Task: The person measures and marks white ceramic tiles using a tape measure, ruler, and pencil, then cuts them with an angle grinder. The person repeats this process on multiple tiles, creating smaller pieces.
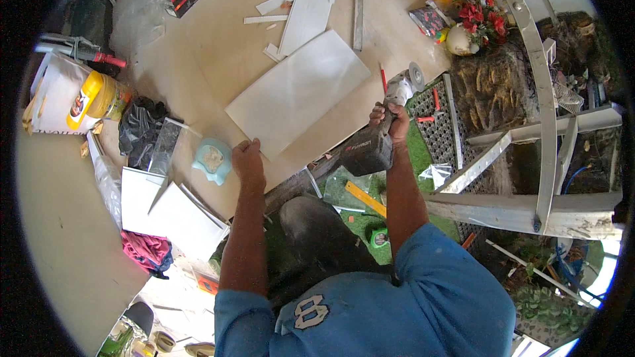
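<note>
So, starting at the left, there's a pale blue wavy-edged bowl [223, 157] with some powdery stuff in it, sitting just beside the left hand [248, 164]. That hand has its fingers bunched up at the near edge of the white panel [301, 96] (tile, by the look of it), though I can't tell if it's pinching or only resting there. The panel lies flat and slantwise on the tan surface [192, 73]; I'd expect it to be stiff, brittle and slick if dusty, so hold it by both long edges and go easy on the corners. Right of that, the right hand is wrapped round the neck of a cordless angle grinder [368, 151], disc [416, 77] out past the fingers. That chunky battery end probably makes it tail-heavy, so I'd grip the body, other hand under the back, well clear of the disc.
</note>
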Available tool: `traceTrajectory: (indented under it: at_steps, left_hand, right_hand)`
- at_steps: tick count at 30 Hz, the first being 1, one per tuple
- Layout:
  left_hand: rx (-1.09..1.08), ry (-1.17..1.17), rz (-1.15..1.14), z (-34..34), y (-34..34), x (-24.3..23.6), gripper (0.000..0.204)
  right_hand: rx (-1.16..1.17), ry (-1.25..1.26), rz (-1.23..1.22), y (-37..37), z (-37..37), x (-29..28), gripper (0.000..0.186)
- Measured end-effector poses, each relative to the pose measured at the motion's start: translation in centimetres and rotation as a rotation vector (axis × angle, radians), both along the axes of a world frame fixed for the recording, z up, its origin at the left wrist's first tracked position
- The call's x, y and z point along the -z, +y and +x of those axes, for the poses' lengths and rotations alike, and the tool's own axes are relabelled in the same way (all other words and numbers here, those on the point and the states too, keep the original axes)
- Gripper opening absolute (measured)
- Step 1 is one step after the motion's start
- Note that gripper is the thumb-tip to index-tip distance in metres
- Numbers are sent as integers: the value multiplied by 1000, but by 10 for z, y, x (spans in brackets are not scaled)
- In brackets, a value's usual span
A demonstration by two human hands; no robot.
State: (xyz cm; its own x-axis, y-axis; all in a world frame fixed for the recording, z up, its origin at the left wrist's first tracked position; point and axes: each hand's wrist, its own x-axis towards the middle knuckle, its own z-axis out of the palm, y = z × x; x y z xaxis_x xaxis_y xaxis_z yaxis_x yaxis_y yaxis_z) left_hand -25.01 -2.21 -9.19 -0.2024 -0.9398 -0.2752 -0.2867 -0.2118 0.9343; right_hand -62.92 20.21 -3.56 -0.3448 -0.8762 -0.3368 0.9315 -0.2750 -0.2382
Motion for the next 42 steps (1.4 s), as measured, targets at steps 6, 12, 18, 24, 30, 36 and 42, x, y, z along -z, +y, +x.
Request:
traceTrajectory:
  at_steps: [6, 12, 18, 24, 30, 36, 42]
  left_hand:
    - [-244, -8, 505, -63, -32, 18, 25]
    - [-489, 174, 314, -58, -15, -38, 22]
    - [-525, 186, 110, 54, -5, -73, 17]
    - [-578, 276, 162, 153, 5, -50, 20]
    - [-536, 58, 180, 182, -7, -28, 31]
    - [-392, -134, 98, 176, -13, -41, 25]
    - [-312, -65, 66, 170, -8, -59, 27]
  right_hand:
    - [-55, 169, -31, -17, -42, -7, 35]
    - [-193, 188, 12, -38, -37, -18, 41]
    - [-316, 446, 327, -85, 0, 2, 54]
    - [-344, 566, 379, -152, 23, 42, 40]
    - [-461, 564, 438, -181, -13, 49, 40]
    - [-436, 692, 561, -193, -38, 32, 33]
    - [-312, 592, 600, -200, -50, 35, 33]
